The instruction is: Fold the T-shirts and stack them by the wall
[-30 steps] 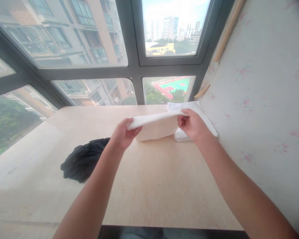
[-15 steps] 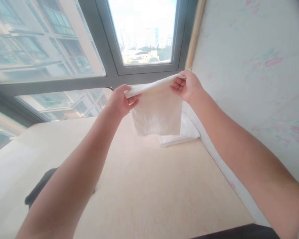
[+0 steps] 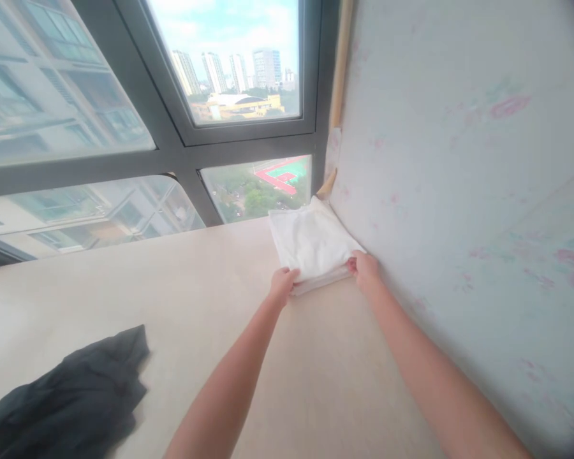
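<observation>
A folded white cloth (image 3: 310, 239) lies in the far corner of the pale wooden surface (image 3: 210, 287), on top of another folded white cloth (image 3: 323, 280) whose front edge shows beneath. My left hand (image 3: 283, 284) pinches the upper cloth's near left corner. At its near right corner my right hand (image 3: 363, 266) is closed on the same cloth, thumb and fingers together. Whether the upper cloth is a garment or a towel, I cannot tell.
A crumpled dark cloth (image 3: 71, 398) lies on the surface at the left front. The flowered wall (image 3: 435, 191) borders the right side. Grey-framed windows (image 3: 249, 137) stand behind the surface, with buildings and trees outside.
Both hands have lowered the white cloth from mid-air onto the folded one in the corner. The view has shifted, bringing more of the dark cloth into sight.
</observation>
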`<action>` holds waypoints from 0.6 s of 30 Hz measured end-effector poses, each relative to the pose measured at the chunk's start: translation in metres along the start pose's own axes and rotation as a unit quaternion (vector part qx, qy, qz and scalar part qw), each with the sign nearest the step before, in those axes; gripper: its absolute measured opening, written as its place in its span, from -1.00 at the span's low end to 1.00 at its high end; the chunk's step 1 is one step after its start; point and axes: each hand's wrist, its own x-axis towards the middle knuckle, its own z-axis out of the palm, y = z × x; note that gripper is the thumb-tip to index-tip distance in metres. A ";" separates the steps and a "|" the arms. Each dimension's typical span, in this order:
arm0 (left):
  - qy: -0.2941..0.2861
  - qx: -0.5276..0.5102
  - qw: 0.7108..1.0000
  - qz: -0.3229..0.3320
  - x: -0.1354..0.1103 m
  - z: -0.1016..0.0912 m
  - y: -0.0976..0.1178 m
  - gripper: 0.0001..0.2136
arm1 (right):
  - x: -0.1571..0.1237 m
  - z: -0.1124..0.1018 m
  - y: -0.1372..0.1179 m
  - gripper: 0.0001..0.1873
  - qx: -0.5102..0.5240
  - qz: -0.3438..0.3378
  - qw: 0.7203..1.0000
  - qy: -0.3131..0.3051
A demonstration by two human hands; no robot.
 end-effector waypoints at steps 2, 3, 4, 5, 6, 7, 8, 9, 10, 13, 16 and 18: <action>0.002 0.025 1.000 -0.009 0.007 0.001 -0.018 -0.77 | 0.002 -0.007 0.023 -0.56 -0.002 0.037 0.999 0.021; 0.001 0.031 0.999 -0.006 0.011 0.000 -0.021 -0.76 | 0.004 -0.010 0.031 -0.57 0.000 0.056 0.998 0.029; 0.000 0.034 0.999 0.000 0.013 -0.002 -0.020 -0.76 | 0.007 -0.012 0.035 -0.59 0.000 0.073 0.997 0.038; -0.002 0.034 0.999 0.009 0.015 -0.004 -0.017 -0.77 | 0.010 -0.013 0.039 -0.64 0.001 0.089 0.995 0.045; -0.002 0.031 0.999 0.019 0.016 -0.006 -0.014 -0.78 | 0.013 -0.014 0.040 -0.70 0.003 0.102 0.993 0.052; -0.002 0.026 0.999 0.032 0.015 -0.008 -0.010 -0.79 | 0.015 -0.015 0.042 -0.76 0.007 0.109 0.992 0.056; -0.001 0.020 0.999 0.044 0.013 -0.010 -0.007 -0.79 | 0.016 -0.016 0.042 -0.80 0.012 0.112 0.992 0.059; -0.001 0.016 0.998 0.055 0.010 -0.011 -0.005 -0.78 | 0.017 -0.017 0.043 -0.83 0.018 0.111 0.992 0.059; -0.002 0.015 0.998 0.063 0.006 -0.012 -0.005 -0.76 | 0.016 -0.019 0.043 -0.86 0.023 0.108 0.992 0.058; -0.004 0.041 0.997 0.063 -0.003 -0.015 -0.013 -0.77 | 0.009 -0.024 0.048 -0.89 0.024 0.103 0.993 0.048; 0.005 0.098 0.994 0.049 -0.007 -0.019 -0.027 -0.80 | -0.004 -0.032 0.056 -0.83 0.006 0.100 0.994 0.034; 0.013 0.143 0.988 0.053 -0.008 -0.023 -0.033 -0.77 | -0.014 -0.036 0.061 -0.75 0.002 0.087 0.996 0.023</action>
